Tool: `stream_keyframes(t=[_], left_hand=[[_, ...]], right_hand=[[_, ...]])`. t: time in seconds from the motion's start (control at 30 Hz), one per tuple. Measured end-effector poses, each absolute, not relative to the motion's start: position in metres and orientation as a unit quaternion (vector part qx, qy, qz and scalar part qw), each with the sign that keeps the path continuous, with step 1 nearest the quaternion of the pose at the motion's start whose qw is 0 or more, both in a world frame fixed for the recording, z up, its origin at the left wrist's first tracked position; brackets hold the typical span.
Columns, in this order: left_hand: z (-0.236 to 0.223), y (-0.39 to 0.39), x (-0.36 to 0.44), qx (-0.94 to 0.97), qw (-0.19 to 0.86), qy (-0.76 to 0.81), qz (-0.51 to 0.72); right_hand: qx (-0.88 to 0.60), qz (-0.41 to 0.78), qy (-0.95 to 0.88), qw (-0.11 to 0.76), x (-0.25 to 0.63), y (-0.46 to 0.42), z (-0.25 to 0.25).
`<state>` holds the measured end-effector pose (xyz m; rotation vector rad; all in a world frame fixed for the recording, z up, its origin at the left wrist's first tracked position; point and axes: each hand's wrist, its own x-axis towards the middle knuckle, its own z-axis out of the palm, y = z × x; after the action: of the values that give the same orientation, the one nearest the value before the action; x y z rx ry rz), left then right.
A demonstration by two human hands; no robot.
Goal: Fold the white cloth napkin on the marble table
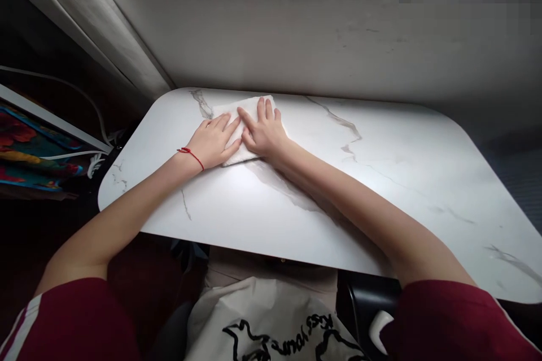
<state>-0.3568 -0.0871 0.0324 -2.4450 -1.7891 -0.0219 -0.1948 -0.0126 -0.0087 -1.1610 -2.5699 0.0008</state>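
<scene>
A folded white cloth or paper towel [249,153] lies flat on the white marble-patterned table [381,180], towards its left half; I cannot tell which material it is. My left hand [217,138], with a red string bracelet on the wrist, rests palm down over the left side of it, fingers stretched out. Next to it, my right hand [265,131] lies flat on the right part, its fingers spread and pointing away from me. The two hands nearly meet at the middle. Their palms hide much of the white piece.
A pale wall [275,39] with a ledge above runs behind the table's far edge. At the left are white cables [95,161] and a colourful patterned fabric [34,149]. Below the near edge, a black object [372,296] stands beside my lap.
</scene>
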Motion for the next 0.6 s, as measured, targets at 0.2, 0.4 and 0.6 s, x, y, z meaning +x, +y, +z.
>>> stream_keyframes(t=[0.2, 0.4, 0.6], left_hand=[[0.019, -0.066, -0.375, -0.776, 0.024, -0.629, -0.039], [0.019, -0.059, -0.382, -0.741, 0.013, -0.670, -0.029], [0.019, -0.059, -0.383, -0.740, 0.011, -0.671, -0.049]], right_hand=[[-0.363, 0.009, -0.915, 0.176, -0.212, 0.039, -0.017], [-0.288, 0.018, -0.940, 0.181, -0.229, 0.075, -0.020], [-0.288, -0.002, -0.943, 0.170, -0.228, 0.077, -0.023]])
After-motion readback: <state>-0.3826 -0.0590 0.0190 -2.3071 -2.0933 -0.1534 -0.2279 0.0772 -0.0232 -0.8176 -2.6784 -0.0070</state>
